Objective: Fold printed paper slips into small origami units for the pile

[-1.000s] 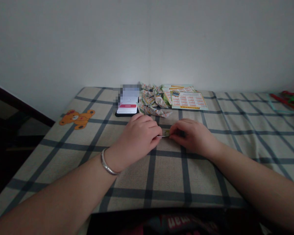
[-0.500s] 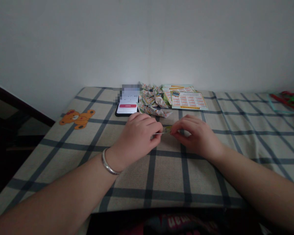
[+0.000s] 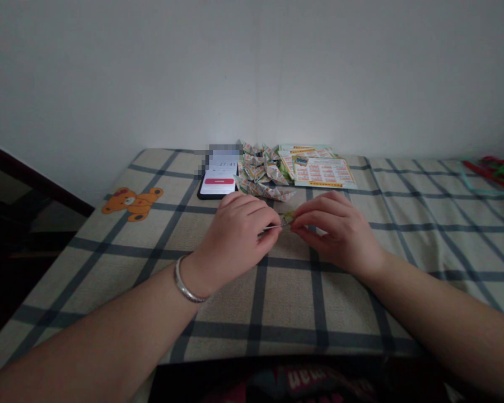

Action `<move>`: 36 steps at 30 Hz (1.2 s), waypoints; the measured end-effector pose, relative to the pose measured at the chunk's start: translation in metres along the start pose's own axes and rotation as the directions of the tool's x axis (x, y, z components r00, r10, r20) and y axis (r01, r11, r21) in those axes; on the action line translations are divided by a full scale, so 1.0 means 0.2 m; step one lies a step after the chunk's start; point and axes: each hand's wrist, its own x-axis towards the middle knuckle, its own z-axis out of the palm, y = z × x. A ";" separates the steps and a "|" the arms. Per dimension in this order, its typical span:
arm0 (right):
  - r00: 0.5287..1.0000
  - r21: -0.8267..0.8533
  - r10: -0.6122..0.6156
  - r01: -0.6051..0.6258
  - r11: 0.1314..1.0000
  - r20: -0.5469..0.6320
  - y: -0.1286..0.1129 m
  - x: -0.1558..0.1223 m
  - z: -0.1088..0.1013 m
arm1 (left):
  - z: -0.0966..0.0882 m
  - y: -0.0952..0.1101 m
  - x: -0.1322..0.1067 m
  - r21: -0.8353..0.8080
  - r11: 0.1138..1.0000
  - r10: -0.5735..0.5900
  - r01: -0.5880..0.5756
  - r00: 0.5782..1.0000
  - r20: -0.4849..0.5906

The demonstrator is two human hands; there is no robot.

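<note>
Between my two hands is a small folded paper (image 3: 287, 217), greenish-yellow with print, seen nearly edge-on. My left hand (image 3: 247, 228), with a silver bangle at the wrist, pinches its left side between thumb and fingers. On the other side, my right hand (image 3: 335, 226) has its thumb and fingertips closed on the paper's right end. Much of the paper is covered by my fingers. Just beyond the hands lie several folded paper pieces (image 3: 264, 172) with pointed ends, printed in orange and green. To their right are flat printed sheets (image 3: 324, 171), overlapping one another.
A phone (image 3: 219, 178) with a lit screen lies left of the folded pieces. The checked tablecloth (image 3: 218, 327) has a teddy bear picture (image 3: 133, 202) at left. Red and green strips (image 3: 498, 174) lie at the far right. A white wall (image 3: 252, 73) stands behind the table.
My right hand's fingers have lifted and shifted slightly at the paper's end, and the paper is tilted a little more. The left hand has barely moved.
</note>
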 end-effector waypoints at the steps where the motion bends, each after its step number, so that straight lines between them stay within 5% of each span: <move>1: 1.000 -0.016 -0.012 0.011 1.000 -0.013 0.00 0.00 0.00 | 0.00 0.00 0.00 -0.012 1.000 -0.009 0.009 1.000 -0.006; 36: 0.998 -0.079 -0.046 0.043 0.996 -0.043 -0.02 0.00 0.00 | -0.02 0.03 0.00 0.151 0.981 0.131 -0.126 0.991 -0.027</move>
